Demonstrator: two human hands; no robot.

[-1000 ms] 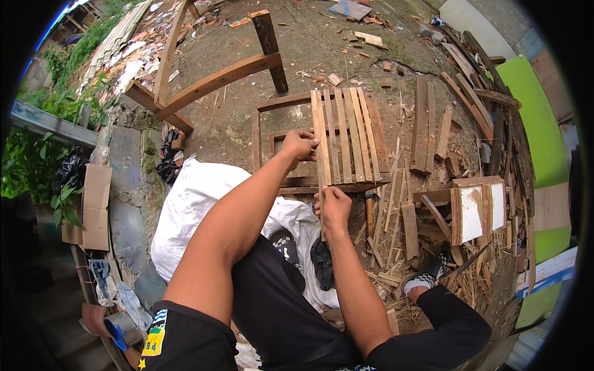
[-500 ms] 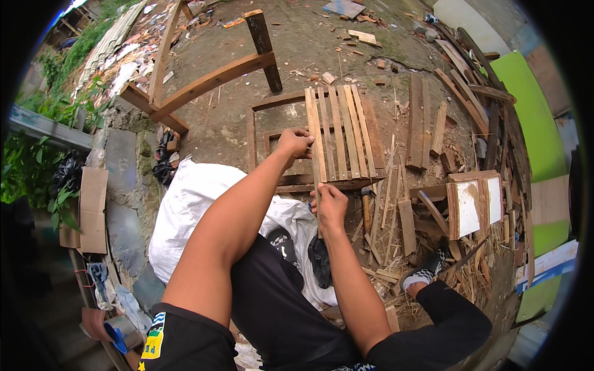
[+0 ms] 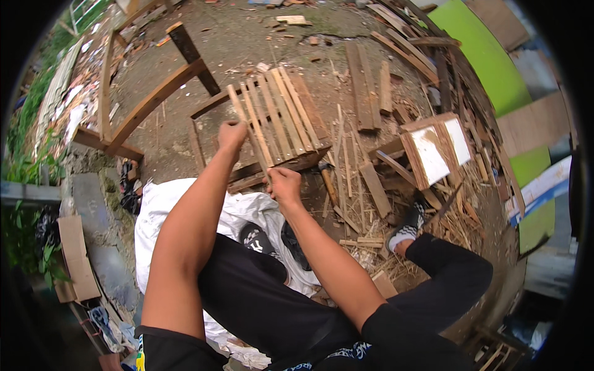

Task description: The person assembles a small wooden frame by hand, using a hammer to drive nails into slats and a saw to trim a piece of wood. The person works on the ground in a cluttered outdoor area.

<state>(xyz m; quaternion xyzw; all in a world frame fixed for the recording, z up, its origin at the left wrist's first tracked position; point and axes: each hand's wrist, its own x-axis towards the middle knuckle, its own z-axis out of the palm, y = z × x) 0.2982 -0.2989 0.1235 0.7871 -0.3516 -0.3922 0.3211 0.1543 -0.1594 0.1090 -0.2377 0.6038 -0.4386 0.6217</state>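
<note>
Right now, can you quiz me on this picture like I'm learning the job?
1. True or false: both hands hold one wooden slat.
2. What lies on the ground right of the right hand? A) hammer B) saw C) brush
3. Which hand grips the slat farther up?

Key: 1 true. 2 A. 3 the left hand; the right pinches its near end by the slatted frame.

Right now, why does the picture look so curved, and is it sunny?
Head view: the fisheye lens bends the green board and leaves black corners; light is soft and even, no hard shadows under the slatted wooden frame; both hands, left hand and right hand, look sharp.
</note>
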